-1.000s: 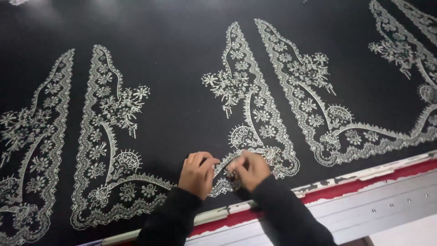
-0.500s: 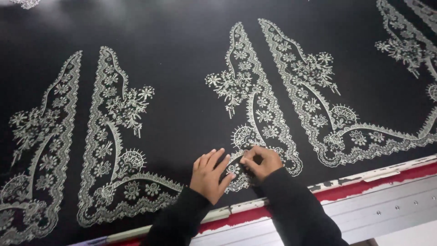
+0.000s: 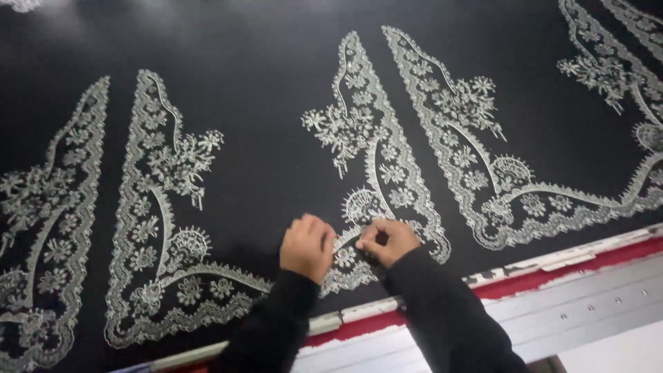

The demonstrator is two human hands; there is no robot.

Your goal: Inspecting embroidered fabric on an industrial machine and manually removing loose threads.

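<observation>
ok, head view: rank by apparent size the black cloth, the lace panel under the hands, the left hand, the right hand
1. black cloth, fills most of the frame
2. lace panel
3. left hand and right hand: look about alike, no ranking between them

Matt black stretched cloth (image 3: 262, 83), smooth, faint sheen up top. Silver-white floral lace embroidery (image 3: 387, 173) on it, raised, rough, slightly glittery thread. Red-painted frame edge (image 3: 552, 276), chipped, worn paint. Grey metal rail (image 3: 594, 311), smooth, dull, riveted. Black knit sleeves (image 3: 442, 318), matt.
</observation>
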